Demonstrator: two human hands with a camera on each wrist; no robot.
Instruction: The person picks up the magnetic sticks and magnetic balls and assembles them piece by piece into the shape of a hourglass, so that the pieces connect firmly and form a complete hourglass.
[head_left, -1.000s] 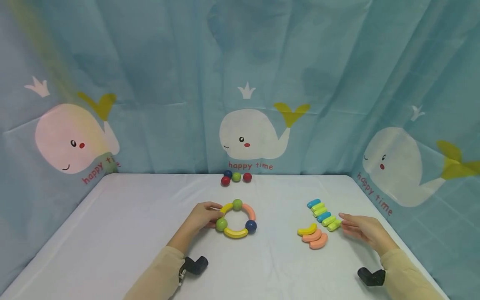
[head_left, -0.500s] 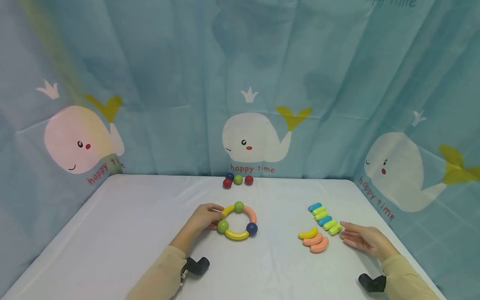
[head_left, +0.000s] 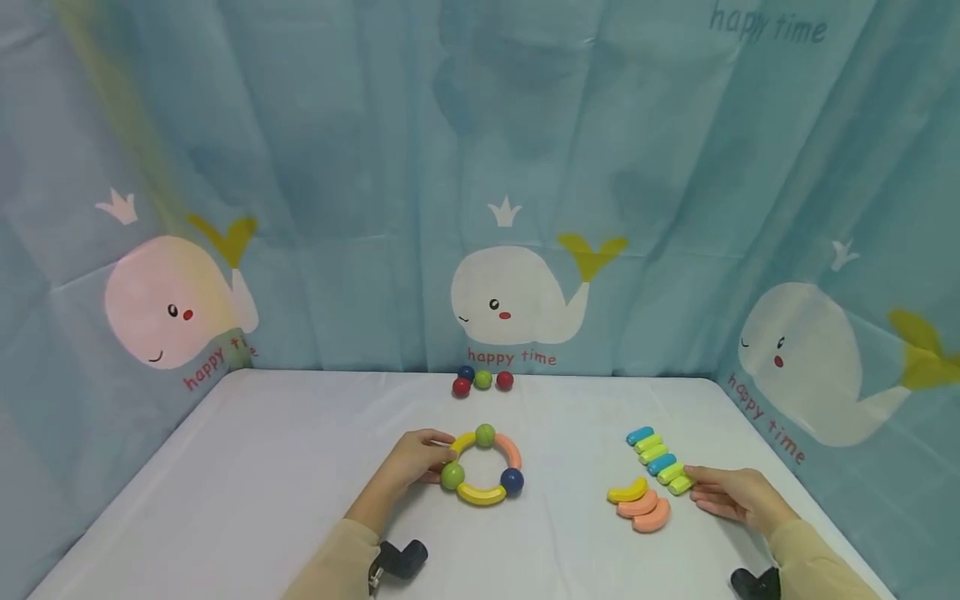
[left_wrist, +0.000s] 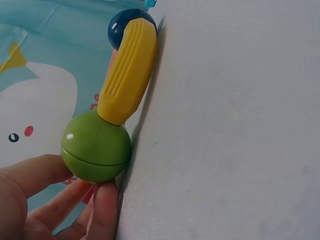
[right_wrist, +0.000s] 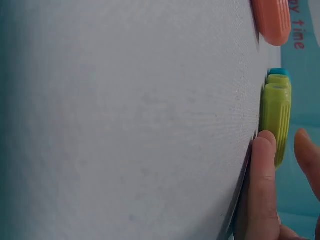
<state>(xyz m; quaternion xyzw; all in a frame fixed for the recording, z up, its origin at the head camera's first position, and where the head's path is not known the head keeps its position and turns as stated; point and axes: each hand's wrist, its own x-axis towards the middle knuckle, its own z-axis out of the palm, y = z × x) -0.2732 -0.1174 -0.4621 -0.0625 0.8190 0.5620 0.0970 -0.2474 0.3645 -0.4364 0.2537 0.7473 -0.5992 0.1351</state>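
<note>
A ring of balls and curved pieces lies on the white table, with a yellow piece [head_left: 481,496] at its near side and a blue ball [head_left: 512,480] at near right. My left hand [head_left: 411,463] holds the ring's left side; the left wrist view has its thumb and fingers around the green ball [left_wrist: 95,145]. Several short green and blue pieces form a slanting row at the right. Beside the nearest green piece [head_left: 681,485] is my right hand [head_left: 738,493], its fingertips [right_wrist: 265,142] at that piece's end and its thumb apart.
Left of the row's near end lie a loose yellow curved piece [head_left: 627,490] and two orange ones [head_left: 651,516]. Several balls, one of them red [head_left: 505,381], sit by the table's back edge. A blue curtain [head_left: 360,208] with whales hangs behind.
My right hand has come slightly closer to the nearest green piece. The left hand keeps its place at the ring. The head view has tilted up, so the table appears lower.
</note>
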